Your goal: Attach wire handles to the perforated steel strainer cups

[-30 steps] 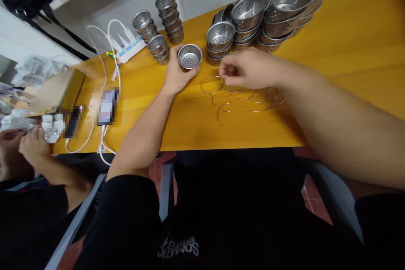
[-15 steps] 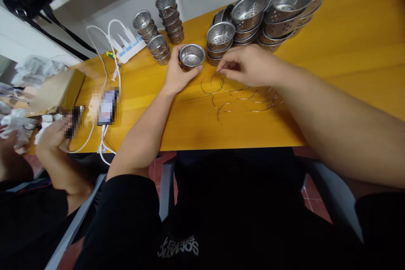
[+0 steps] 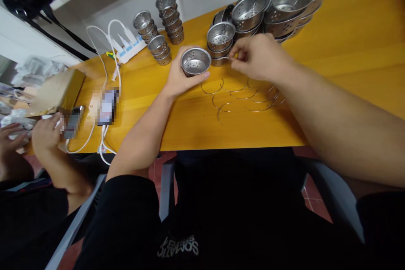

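Observation:
My left hand point(image 3: 182, 78) is wrapped round a perforated metal cup point(image 3: 195, 62), its open mouth facing up. To the right, my right hand point(image 3: 256, 58) pinches a thin wire point(image 3: 225, 58) between thumb and fingertips, in front of a short stack of perforated cups point(image 3: 220, 36). Below my hands, several thin curved wires point(image 3: 261, 101) lie loose on the orange-yellow table point(image 3: 190, 128). The far end of the held wire is hard to make out.
Larger perforated bowls point(image 3: 289, 2) are stacked at the back right. Smaller cup stacks point(image 3: 171, 17) stand at the back, beside a white power strip point(image 3: 131, 49). At left lie a phone point(image 3: 108, 107) with cables, a cardboard box point(image 3: 58, 93) and another person's hands point(image 3: 46, 133).
My left hand has raised the cup slightly towards me. My right hand has moved up and right from the loose wires with a wire. The other person's hand has come off a phone.

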`<action>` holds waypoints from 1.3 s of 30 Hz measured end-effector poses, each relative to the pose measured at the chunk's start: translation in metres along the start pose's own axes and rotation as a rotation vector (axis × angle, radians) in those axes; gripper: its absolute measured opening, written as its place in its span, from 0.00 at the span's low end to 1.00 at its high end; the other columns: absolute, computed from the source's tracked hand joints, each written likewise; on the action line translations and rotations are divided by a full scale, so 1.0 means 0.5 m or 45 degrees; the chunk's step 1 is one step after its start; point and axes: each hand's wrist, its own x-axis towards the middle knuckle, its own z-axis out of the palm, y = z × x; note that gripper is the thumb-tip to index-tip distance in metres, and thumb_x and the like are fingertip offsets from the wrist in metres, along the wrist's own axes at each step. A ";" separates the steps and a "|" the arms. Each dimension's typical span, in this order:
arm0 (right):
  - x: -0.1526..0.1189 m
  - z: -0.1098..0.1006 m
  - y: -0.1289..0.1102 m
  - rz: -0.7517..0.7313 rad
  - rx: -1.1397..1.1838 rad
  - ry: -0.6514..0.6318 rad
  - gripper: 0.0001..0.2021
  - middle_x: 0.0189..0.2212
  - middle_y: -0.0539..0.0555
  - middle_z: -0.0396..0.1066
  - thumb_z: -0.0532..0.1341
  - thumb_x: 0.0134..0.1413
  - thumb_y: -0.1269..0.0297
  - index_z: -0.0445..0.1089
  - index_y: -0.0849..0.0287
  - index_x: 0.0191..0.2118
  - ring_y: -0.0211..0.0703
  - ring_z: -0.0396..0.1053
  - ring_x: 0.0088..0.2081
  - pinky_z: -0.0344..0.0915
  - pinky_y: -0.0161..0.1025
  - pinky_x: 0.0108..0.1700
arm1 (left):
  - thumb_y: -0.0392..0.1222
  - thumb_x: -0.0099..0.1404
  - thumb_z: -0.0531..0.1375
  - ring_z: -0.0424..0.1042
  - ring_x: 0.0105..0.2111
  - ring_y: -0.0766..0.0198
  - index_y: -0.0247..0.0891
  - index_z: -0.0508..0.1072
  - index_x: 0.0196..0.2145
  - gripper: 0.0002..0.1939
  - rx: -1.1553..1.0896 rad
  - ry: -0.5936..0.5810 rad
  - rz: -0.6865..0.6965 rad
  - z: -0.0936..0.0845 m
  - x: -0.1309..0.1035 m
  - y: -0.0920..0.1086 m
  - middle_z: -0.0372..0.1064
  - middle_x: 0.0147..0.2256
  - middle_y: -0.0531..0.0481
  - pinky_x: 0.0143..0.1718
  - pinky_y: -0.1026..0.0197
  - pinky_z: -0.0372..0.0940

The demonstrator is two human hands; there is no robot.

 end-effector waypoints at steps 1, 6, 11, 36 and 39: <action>0.001 0.000 0.002 0.022 0.002 0.011 0.08 0.45 0.66 0.84 0.67 0.73 0.66 0.82 0.59 0.51 0.57 0.76 0.43 0.69 0.53 0.54 | 0.87 0.62 0.77 0.83 0.71 0.37 0.52 0.74 0.72 0.54 -0.017 -0.056 -0.013 0.002 -0.003 0.012 0.80 0.67 0.42 0.78 0.30 0.78; -0.001 0.002 0.009 0.016 0.053 0.037 0.07 0.47 0.66 0.85 0.67 0.75 0.62 0.81 0.57 0.50 0.57 0.75 0.44 0.69 0.51 0.55 | 0.83 0.60 0.81 0.85 0.71 0.37 0.50 0.77 0.72 0.54 -0.202 -0.238 -0.029 0.021 -0.012 0.041 0.80 0.70 0.41 0.76 0.31 0.80; -0.003 0.009 0.011 -0.068 0.099 0.026 0.11 0.48 0.64 0.86 0.66 0.78 0.53 0.80 0.53 0.52 0.57 0.74 0.44 0.70 0.51 0.56 | 0.81 0.61 0.82 0.86 0.69 0.37 0.48 0.78 0.68 0.51 -0.206 -0.246 -0.008 0.033 -0.012 0.024 0.82 0.65 0.41 0.74 0.31 0.82; -0.004 0.013 -0.002 -0.088 0.401 0.108 0.30 0.47 0.64 0.83 0.69 0.73 0.28 0.82 0.53 0.52 0.55 0.72 0.42 0.72 0.53 0.50 | 0.77 0.67 0.81 0.83 0.73 0.38 0.52 0.67 0.74 0.52 -0.165 -0.221 -0.020 0.037 -0.014 0.024 0.76 0.66 0.46 0.76 0.33 0.79; -0.012 0.008 -0.014 -0.056 0.400 0.143 0.32 0.48 0.63 0.83 0.68 0.72 0.26 0.82 0.51 0.60 0.56 0.72 0.44 0.73 0.53 0.52 | 0.78 0.64 0.82 0.84 0.72 0.40 0.53 0.66 0.73 0.53 -0.183 -0.192 -0.064 0.041 -0.014 0.011 0.76 0.65 0.48 0.74 0.35 0.81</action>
